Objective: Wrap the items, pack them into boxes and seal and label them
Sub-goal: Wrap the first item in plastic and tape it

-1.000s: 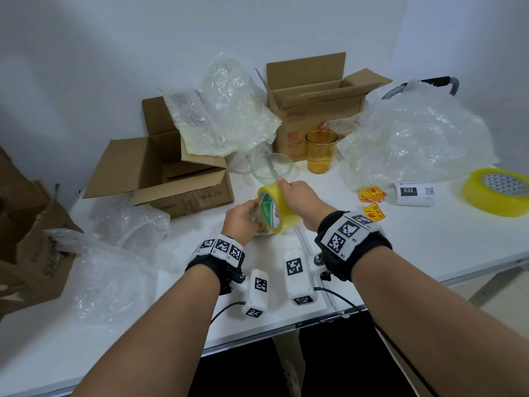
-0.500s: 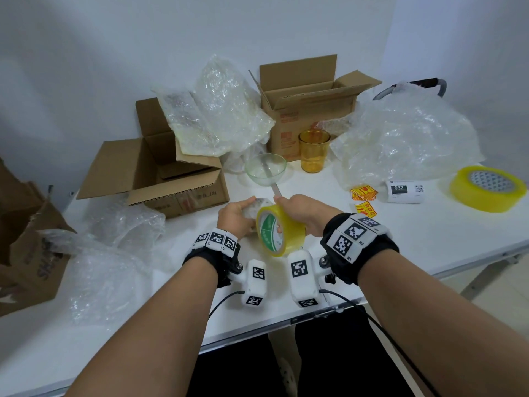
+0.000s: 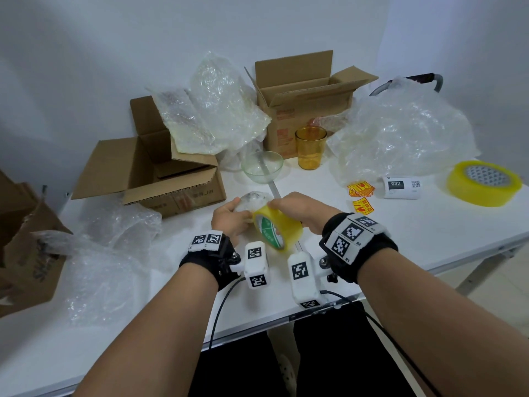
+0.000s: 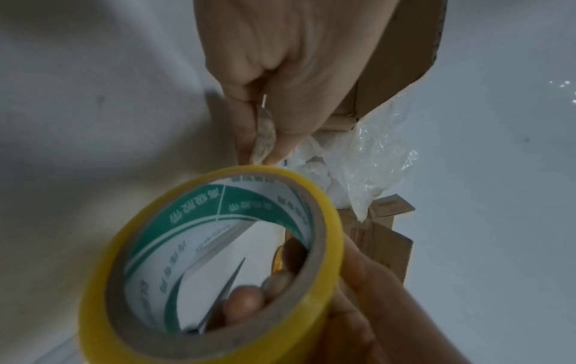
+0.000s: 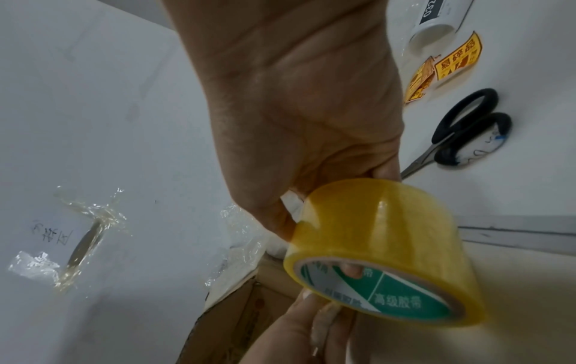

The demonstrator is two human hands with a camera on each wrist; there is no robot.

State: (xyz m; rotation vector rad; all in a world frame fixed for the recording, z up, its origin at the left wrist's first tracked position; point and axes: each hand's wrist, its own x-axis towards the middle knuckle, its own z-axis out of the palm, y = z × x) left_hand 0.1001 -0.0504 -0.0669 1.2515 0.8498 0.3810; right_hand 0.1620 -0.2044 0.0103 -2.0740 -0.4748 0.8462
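Note:
My left hand point(image 3: 229, 217) grips a small item wrapped in bubble wrap point(image 3: 253, 199) just above the white table point(image 3: 400, 230). My right hand point(image 3: 297, 209) holds a yellow tape roll point(image 3: 279, 230) against that wrapped item, thumb on the outer face and fingers point(image 4: 246, 303) hooked inside the core. In the left wrist view the tape roll point(image 4: 218, 258) fills the lower half, and only a sliver of the wrapped item point(image 4: 265, 133) shows between my curled fingers. The right wrist view has the tape roll point(image 5: 374, 246) below my palm. A clear glass bowl point(image 3: 262, 167) and an amber glass point(image 3: 310, 147) stand unwrapped behind my hands.
Two open cardboard boxes stand at the left point(image 3: 177, 179) and back point(image 3: 303, 104). Bubble wrap is heaped at the back right point(image 3: 400, 133) and front left point(image 3: 108, 253). Scissors point(image 5: 461, 133), yellow fragile stickers point(image 3: 361, 189), a label roll point(image 3: 400, 187) and a bigger tape roll point(image 3: 483, 183) lie on the right.
The tape roll has come down and toward me along the wrapped item. More of the wrapped item now shows above the roll. Both hands keep their hold.

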